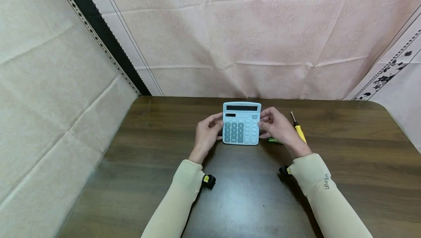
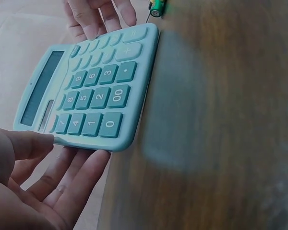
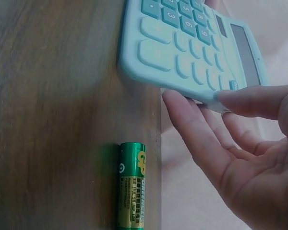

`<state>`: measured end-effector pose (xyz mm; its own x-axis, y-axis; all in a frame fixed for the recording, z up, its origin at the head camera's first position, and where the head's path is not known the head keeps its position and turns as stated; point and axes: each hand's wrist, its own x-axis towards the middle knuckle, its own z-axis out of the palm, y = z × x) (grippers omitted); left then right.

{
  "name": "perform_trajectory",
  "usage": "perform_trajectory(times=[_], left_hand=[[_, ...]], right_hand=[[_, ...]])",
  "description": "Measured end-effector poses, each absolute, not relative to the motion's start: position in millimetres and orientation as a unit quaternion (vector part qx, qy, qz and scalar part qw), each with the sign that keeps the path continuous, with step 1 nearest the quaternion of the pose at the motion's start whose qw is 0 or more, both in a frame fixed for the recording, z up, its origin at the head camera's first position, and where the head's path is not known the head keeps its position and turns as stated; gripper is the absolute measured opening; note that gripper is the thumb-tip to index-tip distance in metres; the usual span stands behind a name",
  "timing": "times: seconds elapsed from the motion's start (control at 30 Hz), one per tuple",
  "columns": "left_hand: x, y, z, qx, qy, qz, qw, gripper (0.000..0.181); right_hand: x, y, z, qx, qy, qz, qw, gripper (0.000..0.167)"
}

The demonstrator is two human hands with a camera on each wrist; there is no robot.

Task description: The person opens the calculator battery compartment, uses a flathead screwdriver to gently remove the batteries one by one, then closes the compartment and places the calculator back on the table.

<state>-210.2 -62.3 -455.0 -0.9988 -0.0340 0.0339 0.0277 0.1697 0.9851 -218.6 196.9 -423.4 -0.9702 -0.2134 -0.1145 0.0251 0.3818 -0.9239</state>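
A light blue calculator (image 1: 241, 123) is held up between both hands, its keys and dark display facing the head camera. The left hand (image 1: 206, 134) grips its left edge, thumb at the front and fingers behind, as the left wrist view also shows on the calculator (image 2: 93, 91). On the opposite edge, the right hand (image 1: 279, 126) pinches it the same way; in the right wrist view the thumb of that hand (image 3: 249, 153) lies on the front rim. The calculator's back is hidden.
A green and gold battery (image 3: 132, 187) lies on the wooden table (image 1: 138, 194) near the right hand. Just right of that hand is a screwdriver (image 1: 299, 131) with a yellow handle, partly hidden. Patterned cloth (image 1: 263, 41) hangs behind the table.
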Motion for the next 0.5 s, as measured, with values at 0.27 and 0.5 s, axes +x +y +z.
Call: perform_trajectory(times=[0.27, 0.5], left_hand=[[-209.3, -61.1, -455.2, 0.011, -0.783, -0.622, 0.021, 0.032], [-209.0, -60.9, -455.0, 0.015, -0.789, -0.615, 0.004, 0.034]], right_hand=[[-218.1, 194.2, -424.2, -0.048, 0.835, -0.535, 0.120, 0.040], [-217.3, 190.9, -423.9, -0.043, 0.843, -0.518, 0.138, 0.046]])
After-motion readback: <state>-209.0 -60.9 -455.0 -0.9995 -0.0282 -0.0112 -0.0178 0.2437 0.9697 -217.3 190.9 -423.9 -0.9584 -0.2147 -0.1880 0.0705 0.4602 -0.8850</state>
